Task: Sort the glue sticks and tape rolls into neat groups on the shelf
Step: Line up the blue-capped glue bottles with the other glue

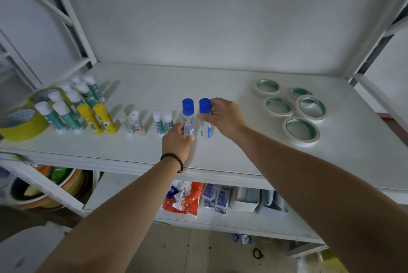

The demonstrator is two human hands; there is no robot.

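Note:
Two clear glue bottles with blue caps stand upright side by side mid-shelf. My left hand [177, 140] grips the lower body of the left bottle [188, 116]. My right hand [223, 116] pinches the cap of the right bottle [205, 118]. To their left stand small white-capped glue sticks [162, 122], two yellow glue sticks [99, 118] and several green ones with white caps [66, 113]. Several white tape rolls [300, 131] lie flat in a group on the right. Two yellow tape rolls [22, 124] sit at the far left.
The white shelf [220, 78] has bare surface behind the bottles and between them and the white rolls. A lower shelf holds packets and boxes [183, 198]. A bowl [50, 186] sits low on the left. Shelf posts rise at both sides.

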